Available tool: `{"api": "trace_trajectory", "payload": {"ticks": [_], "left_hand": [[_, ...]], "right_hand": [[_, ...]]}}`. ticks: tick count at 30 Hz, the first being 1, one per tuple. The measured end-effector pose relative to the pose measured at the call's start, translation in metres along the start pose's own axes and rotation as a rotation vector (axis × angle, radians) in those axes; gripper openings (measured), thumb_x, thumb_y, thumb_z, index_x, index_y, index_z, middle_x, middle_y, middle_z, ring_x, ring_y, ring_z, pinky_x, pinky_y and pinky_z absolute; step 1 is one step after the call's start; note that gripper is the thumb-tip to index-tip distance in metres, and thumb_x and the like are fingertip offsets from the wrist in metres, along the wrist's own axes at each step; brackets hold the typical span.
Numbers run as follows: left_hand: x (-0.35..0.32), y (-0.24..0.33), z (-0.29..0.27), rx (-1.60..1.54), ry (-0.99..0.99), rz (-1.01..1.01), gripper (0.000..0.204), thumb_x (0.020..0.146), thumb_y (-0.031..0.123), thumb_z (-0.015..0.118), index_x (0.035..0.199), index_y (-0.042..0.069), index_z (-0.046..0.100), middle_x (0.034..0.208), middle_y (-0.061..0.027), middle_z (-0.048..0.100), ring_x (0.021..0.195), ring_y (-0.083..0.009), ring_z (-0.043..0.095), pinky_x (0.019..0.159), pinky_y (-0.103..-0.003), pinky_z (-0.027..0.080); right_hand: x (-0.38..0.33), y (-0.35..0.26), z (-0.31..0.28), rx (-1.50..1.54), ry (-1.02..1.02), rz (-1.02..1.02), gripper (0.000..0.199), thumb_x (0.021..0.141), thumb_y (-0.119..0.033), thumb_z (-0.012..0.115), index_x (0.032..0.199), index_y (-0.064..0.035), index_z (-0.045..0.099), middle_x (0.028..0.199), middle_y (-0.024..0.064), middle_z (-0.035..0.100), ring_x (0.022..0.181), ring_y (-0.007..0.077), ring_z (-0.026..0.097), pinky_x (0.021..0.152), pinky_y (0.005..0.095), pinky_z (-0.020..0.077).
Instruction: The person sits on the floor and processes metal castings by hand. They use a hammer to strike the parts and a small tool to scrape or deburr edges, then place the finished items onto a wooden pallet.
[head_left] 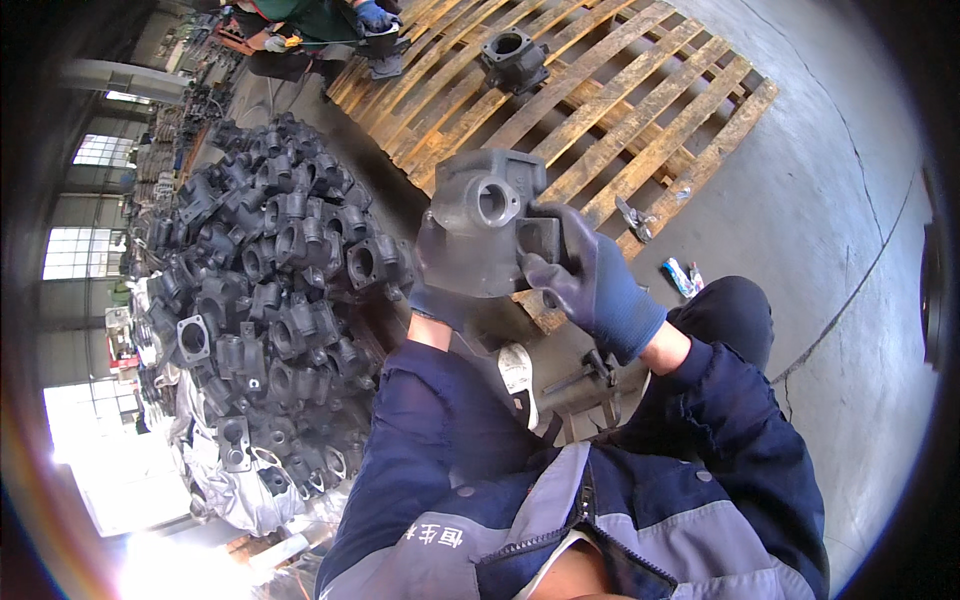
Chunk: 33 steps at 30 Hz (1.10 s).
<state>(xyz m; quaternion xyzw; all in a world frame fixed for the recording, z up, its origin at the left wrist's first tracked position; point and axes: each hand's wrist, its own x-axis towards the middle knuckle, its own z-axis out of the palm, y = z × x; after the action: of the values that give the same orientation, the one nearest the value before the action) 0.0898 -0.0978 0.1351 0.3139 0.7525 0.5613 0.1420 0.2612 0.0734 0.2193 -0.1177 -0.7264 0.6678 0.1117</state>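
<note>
A dark grey metal casting (470, 245), with a round bore and square flanges, is held up in front of me between both hands. My right hand (600, 290), in a blue knitted glove with a dark coated palm, closes around the flange on its right side. On its left side is my left hand (432, 290), gloved too; the casting and some blur hide most of its fingers, but it grips that side. The casting is clear of the wooden pallet (655, 130) beyond it. A similar casting (513, 62) stands on that pallet.
A big heap of similar castings (270, 270) lies to the left, with white sacking (240, 490) at its near end. Another person (310, 25) works at the far left of the pallet. A metal tool (590, 376) and a patterned cloth item (683, 278) lie nearby.
</note>
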Motion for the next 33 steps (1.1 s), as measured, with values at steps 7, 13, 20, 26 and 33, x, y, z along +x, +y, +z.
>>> {"api": "trace_trajectory", "payload": {"ticks": [7, 13, 20, 26, 33], "left_hand": [[-0.002, 0.025, -0.003, -1.284, -0.205, -0.357, 0.053, 0.099, 0.043, 0.04, 0.135, 0.003, 0.048, 0.134, -0.0146, 0.053, 0.12, -0.0295, 0.053, 0.104, -0.043, 0.043], [0.003, 0.0, -0.012, -0.811, 0.192, -0.517, 0.052, 0.095, 0.047, 0.047, 0.114, 0.0, 0.059, 0.103, -0.0145, 0.067, 0.086, -0.0265, 0.067, 0.079, -0.038, 0.056], [-0.009, 0.052, 0.013, -0.638, 0.122, -0.714, 0.051, 0.089, 0.061, 0.048, 0.089, 0.014, 0.065, 0.071, 0.0027, 0.065, 0.048, -0.0065, 0.051, 0.035, -0.019, 0.032], [-0.012, -0.004, 0.028, -0.614, 0.158, -0.91, 0.046, 0.091, 0.057, 0.049, 0.085, 0.012, 0.062, 0.062, 0.0013, 0.058, 0.043, -0.0071, 0.045, 0.034, -0.02, 0.031], [-0.017, -0.068, 0.061, -0.563, 0.166, -1.154, 0.047, 0.085, 0.062, 0.055, 0.076, 0.016, 0.05, 0.056, 0.0018, 0.046, 0.039, -0.0111, 0.035, 0.039, -0.026, 0.035]], "right_hand": [[-0.002, 0.006, -0.003, 0.389, 0.005, 0.209, 0.047, 0.086, -0.01, 0.065, 0.129, -0.0046, 0.047, 0.092, 0.0087, 0.06, 0.064, 0.0101, 0.059, 0.051, 0.023, 0.0489], [0.006, 0.023, -0.015, 0.464, 0.013, 0.199, 0.045, 0.084, -0.022, 0.063, 0.121, -0.0018, 0.051, 0.081, 0.0023, 0.06, 0.058, 0.0071, 0.054, 0.048, 0.0202, 0.0419], [0.0, 0.067, -0.033, 0.707, -0.072, 0.547, 0.025, 0.088, -0.031, 0.057, 0.103, -0.0116, 0.061, 0.079, -0.0015, 0.059, 0.061, 0.0078, 0.054, 0.054, 0.0225, 0.0448], [-0.001, 0.121, -0.024, 0.909, -0.055, 0.881, 0.036, 0.096, -0.048, 0.046, 0.069, -0.0242, 0.05, 0.053, -0.0095, 0.038, 0.047, 0.0071, 0.039, 0.044, 0.0232, 0.0317], [-0.022, 0.178, -0.002, 1.13, 0.182, 1.04, 0.04, 0.095, -0.042, 0.047, 0.06, -0.0233, 0.04, 0.05, -0.0074, 0.033, 0.043, 0.0137, 0.032, 0.043, 0.0276, 0.0302]]}}
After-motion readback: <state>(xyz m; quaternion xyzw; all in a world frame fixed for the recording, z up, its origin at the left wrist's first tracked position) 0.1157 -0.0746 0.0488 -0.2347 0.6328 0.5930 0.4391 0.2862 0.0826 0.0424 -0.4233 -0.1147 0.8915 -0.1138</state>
